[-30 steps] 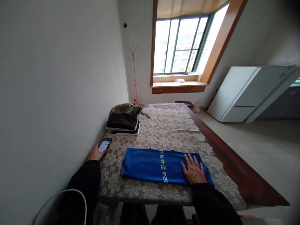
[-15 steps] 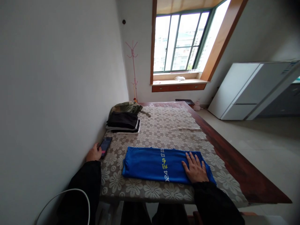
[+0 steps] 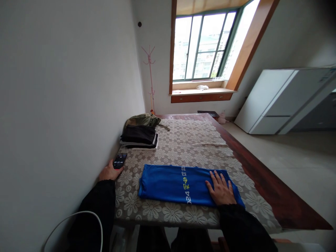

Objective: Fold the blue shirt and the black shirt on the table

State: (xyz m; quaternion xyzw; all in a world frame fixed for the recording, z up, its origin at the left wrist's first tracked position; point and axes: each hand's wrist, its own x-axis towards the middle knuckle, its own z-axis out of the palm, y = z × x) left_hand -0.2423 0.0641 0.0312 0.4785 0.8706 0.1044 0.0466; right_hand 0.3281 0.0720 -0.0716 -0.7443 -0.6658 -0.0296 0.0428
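A blue garment (image 3: 168, 183), folded into a long flat strip with white and yellow lettering, lies across the near part of the table. My right hand (image 3: 222, 189) rests flat on its right end, fingers spread. Over by the wall on the left, my left hand (image 3: 109, 171) grips the lower end of a smartphone (image 3: 120, 161), its thumb across the bottom of the lit screen. Timer-like digits show on the dark display. Part of the fingers is hidden under or behind the phone.
A stack of folded dark and light clothes (image 3: 139, 136) sits by the wall, with an olive-green bag (image 3: 143, 120) behind it. A floral lace cloth (image 3: 189, 140) covers most of the wooden table (image 3: 252, 171). A white cable (image 3: 89, 212) loops over my left sleeve.
My left thumb has shifted onto the phone's lower screen, and the display now shows digits. My right hand stays on the blue garment. The view has shifted slightly.
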